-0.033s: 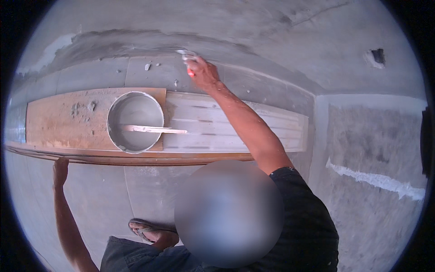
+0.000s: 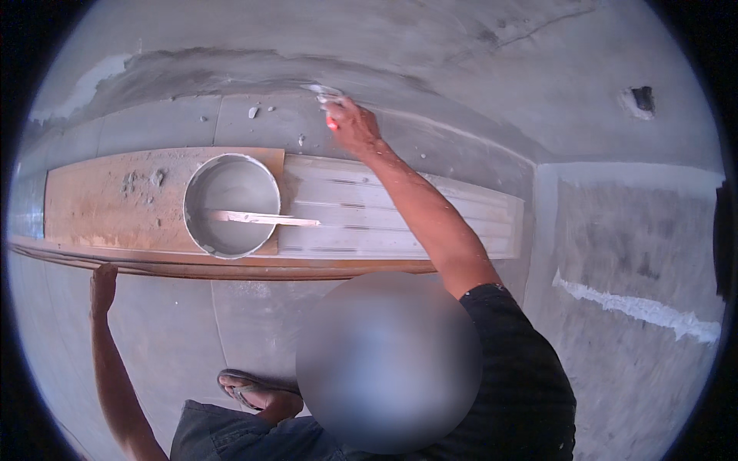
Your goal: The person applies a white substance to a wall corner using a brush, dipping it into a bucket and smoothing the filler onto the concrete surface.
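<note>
My right hand point(image 2: 356, 129) is wrapped round a putty knife point(image 2: 329, 94) with a reddish-orange patch on its handle. The blade, smeared by motion, lies against damp grey plaster low on the wall point(image 2: 254, 71). At the near left, my left hand point(image 2: 103, 286) is closed at the front edge of a stack of wooden boards point(image 2: 184, 269); its fingertips are hidden. On the boards between my arms stands a round bucket point(image 2: 187, 196) of grey wet mix. A pale wooden stick point(image 2: 296, 221) lies across its rim, one end inside.
Crumbs of plaster point(image 2: 157, 177) lie on the brown board point(image 2: 84, 196). A white grooved panel point(image 2: 323, 242) is under my right arm. Loose chips point(image 2: 253, 112) dot the ledge by the wall. A sandalled foot point(image 2: 265, 396) is on the grey floor point(image 2: 169, 330). The right wall has a hole point(image 2: 642, 97).
My right hand and the putty knife have shifted slightly to the right along the wall. My left hand stays at the board edge.
</note>
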